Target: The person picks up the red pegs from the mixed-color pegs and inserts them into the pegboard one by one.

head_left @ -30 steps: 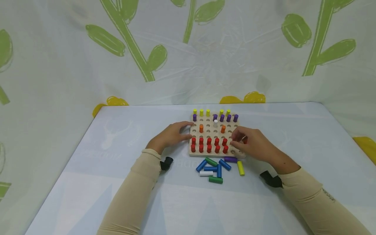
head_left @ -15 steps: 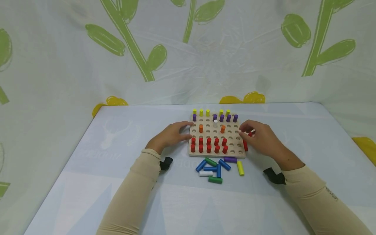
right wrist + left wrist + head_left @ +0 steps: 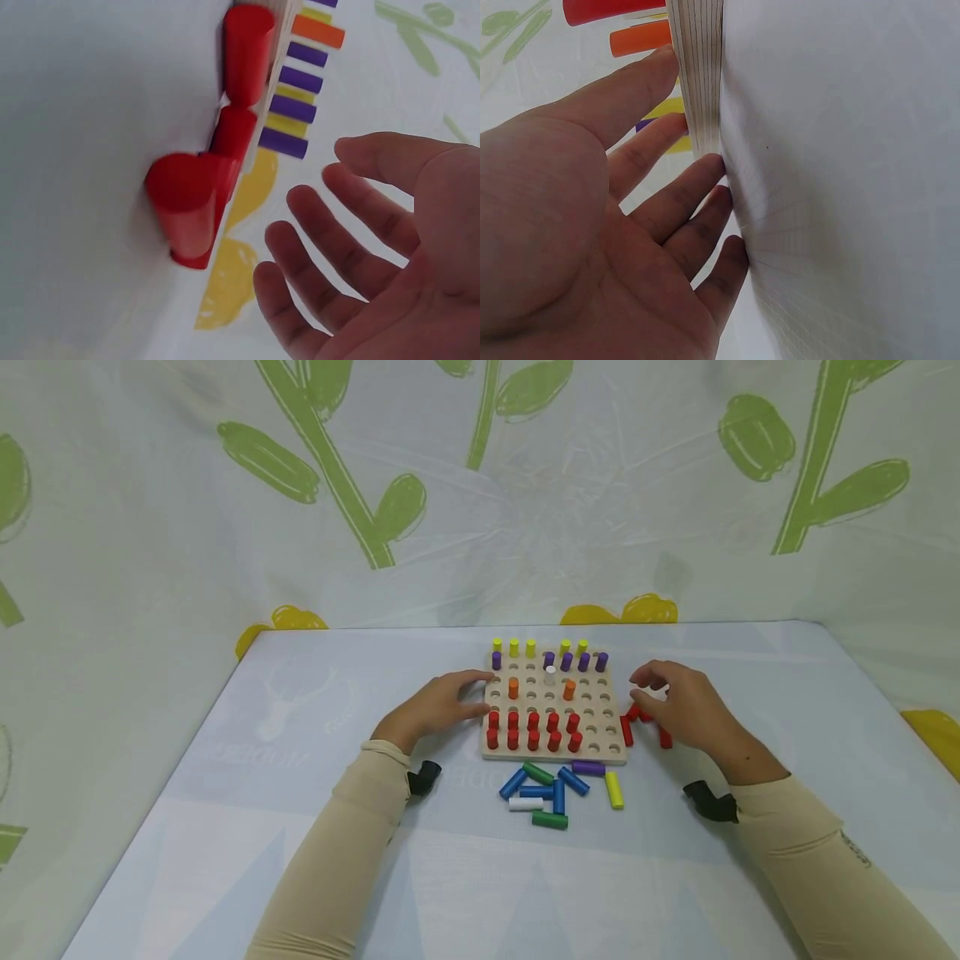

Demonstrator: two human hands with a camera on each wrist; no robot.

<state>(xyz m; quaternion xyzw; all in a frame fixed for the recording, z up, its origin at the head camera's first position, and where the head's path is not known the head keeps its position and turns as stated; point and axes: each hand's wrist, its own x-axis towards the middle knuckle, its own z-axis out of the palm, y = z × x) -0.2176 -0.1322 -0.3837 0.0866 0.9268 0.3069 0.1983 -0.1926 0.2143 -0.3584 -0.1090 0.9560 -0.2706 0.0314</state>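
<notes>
A wooden pegboard (image 3: 558, 757) lies on the table, with two rows of upright red pegs (image 3: 533, 729) at its near side. My left hand (image 3: 431, 710) rests at the board's left edge; the left wrist view shows the thumb and fingertips against its layered side (image 3: 701, 75), fingers loosely extended. My right hand (image 3: 690, 710) hovers right of the board over several loose red pegs (image 3: 627, 732), partly hidden by the hand in the head view. In the right wrist view its fingers are spread and hold nothing, apart from the nearest red peg (image 3: 180, 210).
Yellow pegs (image 3: 514, 647) and purple pegs (image 3: 567, 662) stand along the far rows, with a white peg (image 3: 551, 675) and two orange pegs (image 3: 513, 688) nearer. Loose blue pegs (image 3: 514, 783), green, white, purple and yellow ones lie before the board.
My right hand has moved right, from over the board's right side to beyond its edge, uncovering holes and loose red pegs. The left hand stays put.
</notes>
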